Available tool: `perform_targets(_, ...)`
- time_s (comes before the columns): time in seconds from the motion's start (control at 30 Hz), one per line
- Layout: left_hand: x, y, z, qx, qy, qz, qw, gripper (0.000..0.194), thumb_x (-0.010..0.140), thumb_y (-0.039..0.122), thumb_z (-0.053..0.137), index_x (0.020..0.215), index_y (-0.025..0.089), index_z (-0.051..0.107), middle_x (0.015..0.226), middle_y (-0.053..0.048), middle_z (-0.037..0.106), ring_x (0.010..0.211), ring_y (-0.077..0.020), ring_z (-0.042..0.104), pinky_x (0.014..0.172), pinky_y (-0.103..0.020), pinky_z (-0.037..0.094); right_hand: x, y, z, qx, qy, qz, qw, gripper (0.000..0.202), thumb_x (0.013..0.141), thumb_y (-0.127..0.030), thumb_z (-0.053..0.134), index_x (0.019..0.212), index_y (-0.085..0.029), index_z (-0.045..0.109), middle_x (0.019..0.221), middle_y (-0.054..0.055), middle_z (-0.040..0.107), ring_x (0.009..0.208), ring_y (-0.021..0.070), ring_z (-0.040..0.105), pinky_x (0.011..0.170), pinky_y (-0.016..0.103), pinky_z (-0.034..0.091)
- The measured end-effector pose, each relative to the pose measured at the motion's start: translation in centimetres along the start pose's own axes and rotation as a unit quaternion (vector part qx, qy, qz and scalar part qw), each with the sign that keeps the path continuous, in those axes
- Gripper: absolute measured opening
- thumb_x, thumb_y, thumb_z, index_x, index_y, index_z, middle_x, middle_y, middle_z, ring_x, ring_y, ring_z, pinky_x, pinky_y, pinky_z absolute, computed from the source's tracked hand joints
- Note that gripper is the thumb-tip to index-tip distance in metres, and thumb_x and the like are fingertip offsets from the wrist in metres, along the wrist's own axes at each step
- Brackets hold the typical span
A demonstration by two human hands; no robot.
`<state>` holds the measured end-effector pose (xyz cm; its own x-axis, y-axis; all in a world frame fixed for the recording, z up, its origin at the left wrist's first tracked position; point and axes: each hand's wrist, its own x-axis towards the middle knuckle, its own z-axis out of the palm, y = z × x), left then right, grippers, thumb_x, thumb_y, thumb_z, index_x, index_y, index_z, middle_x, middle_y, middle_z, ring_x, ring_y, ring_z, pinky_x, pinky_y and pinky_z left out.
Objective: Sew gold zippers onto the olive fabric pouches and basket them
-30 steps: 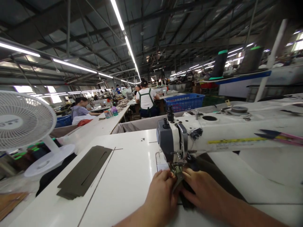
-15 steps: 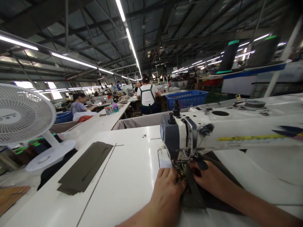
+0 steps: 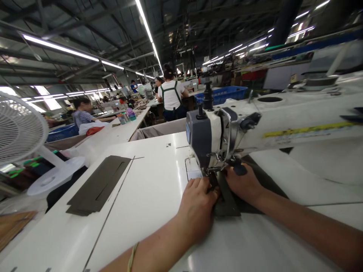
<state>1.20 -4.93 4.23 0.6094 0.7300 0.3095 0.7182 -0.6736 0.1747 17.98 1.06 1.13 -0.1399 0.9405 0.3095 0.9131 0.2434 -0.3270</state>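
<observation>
At the needle of the white and grey sewing machine, my left hand has its fingers and thumb closed on a dark olive fabric piece. Just right of the needle, my right hand grips the same fabric, its fingertips partly hidden behind the presser foot area. A wider part of this fabric spreads under my right wrist. To the left on the white table lies a stack of flat dark olive pieces; the top one has a long narrow slit.
A white fan stands left of the table. Beyond the table's far edge are a blue basket and a person in a white shirt, facing away. Another person in a striped top sits far left. Scissors rest on the machine arm.
The head view has tilted down, so more of my left forearm and its wristband shows. Both hands stay at the needle, and the fabric's near edge lies slightly closer to the machine.
</observation>
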Motion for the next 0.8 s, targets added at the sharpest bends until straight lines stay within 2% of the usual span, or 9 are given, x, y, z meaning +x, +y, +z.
perform_targets(0.1, -0.1, 0.0, -0.1, 0.009, 0.002, 0.003, 1.000, 0.018, 0.085, 0.014, 0.050, 0.095, 0.017, 0.064, 0.094, -0.008, 0.056, 0.086, -0.0228, 0.053, 0.077, -0.040, 0.045, -0.1, -0.3, -0.4, -0.005, 0.009, 0.001, 1.000, 0.028, 0.081, -0.018, 0.042, 0.060, -0.015, 0.060, 0.061, 0.011, 0.063, 0.063, 0.0242, 0.063, 0.058, 0.031, 0.043)
perform_targets(0.17, -0.6, -0.1, -0.3, -0.008, -0.001, 0.001, 1.000, 0.024, 0.080, 0.012, 0.052, 0.102, 0.015, 0.062, 0.096, -0.009, 0.057, 0.087, -0.0232, 0.054, 0.078, -0.040, 0.047, -1.3, -0.6, -1.2, 0.006, 0.014, -0.029, 0.999, 0.025, 0.080, -0.015, 0.041, 0.067, -0.015, 0.062, 0.067, 0.010, 0.064, 0.068, 0.0222, 0.063, 0.064, 0.031, 0.047)
perform_targets(0.27, -1.6, -0.4, -0.4, -0.070, 0.017, 0.012, 0.997, 0.044, 0.071, 0.007, 0.053, 0.115, 0.012, 0.055, 0.107, -0.011, 0.059, 0.098, -0.0227, 0.056, 0.088, -0.038, 0.048, -4.7, -0.8, -2.4, 0.038, 0.032, -0.150, 0.987, 0.025, 0.078, -0.012, 0.044, 0.089, -0.018, 0.065, 0.095, 0.007, 0.067, 0.093, 0.0176, 0.061, 0.083, 0.029, 0.047)
perform_targets(0.3, -2.0, -0.5, -0.3, -0.082, 0.034, 0.020, 0.996, 0.044, 0.070, 0.005, 0.052, 0.114, 0.013, 0.055, 0.110, -0.010, 0.060, 0.101, -0.0214, 0.056, 0.091, -0.037, 0.047, -5.9, -0.8, -2.6, 0.043, 0.061, -0.228, 0.971, 0.027, 0.078, -0.012, 0.044, 0.094, -0.018, 0.065, 0.100, 0.008, 0.066, 0.097, 0.0181, 0.060, 0.086, 0.030, 0.048)
perform_targets(0.4, -2.7, -0.6, 0.2, -0.063, 0.081, 0.046, 0.994, 0.028, 0.076, 0.005, 0.051, 0.099, 0.018, 0.061, 0.105, -0.005, 0.065, 0.099, -0.0178, 0.060, 0.093, -0.034, 0.047, -8.3, -0.7, -2.9, 0.015, 0.112, -0.332, 0.936, 0.030, 0.081, -0.013, 0.044, 0.105, -0.018, 0.063, 0.102, 0.008, 0.067, 0.098, 0.0174, 0.061, 0.086, 0.030, 0.050)
perform_targets(0.53, -2.4, -0.5, 1.6, 0.015, 0.075, 0.078, 0.994, 0.018, 0.082, 0.013, 0.054, 0.098, 0.019, 0.061, 0.101, -0.005, 0.067, 0.099, -0.0191, 0.061, 0.094, -0.035, 0.047, -8.2, -1.0, -3.6, 0.004, 0.109, -0.362, 0.926, 0.035, 0.079, -0.007, 0.041, 0.105, -0.015, 0.063, 0.101, 0.008, 0.068, 0.098, 0.0166, 0.062, 0.085, 0.028, 0.051)
perform_targets(0.67, -1.7, -1.0, 2.9, 0.053, 0.074, 0.085, 0.992, 0.015, 0.083, 0.012, 0.053, 0.090, 0.021, 0.063, 0.094, -0.005, 0.067, 0.095, -0.0206, 0.063, 0.093, -0.037, 0.048, -7.3, -1.5, -4.1, 0.049, 0.113, -0.355, 0.927, 0.035, 0.077, -0.005, 0.042, 0.103, -0.016, 0.064, 0.102, 0.006, 0.068, 0.096, 0.0156, 0.063, 0.087, 0.026, 0.050)
perform_targets(0.8, -1.2, -1.3, 2.7, 0.063, 0.080, 0.098, 0.990, 0.014, 0.085, 0.011, 0.052, 0.088, 0.020, 0.062, 0.092, -0.005, 0.066, 0.091, -0.0201, 0.063, 0.092, -0.038, 0.047, -6.8, -1.7, -4.1, 0.080, 0.136, -0.349, 0.924, 0.033, 0.081, -0.006, 0.040, 0.100, -0.016, 0.065, 0.098, 0.006, 0.069, 0.092, 0.0149, 0.064, 0.087, 0.025, 0.049)
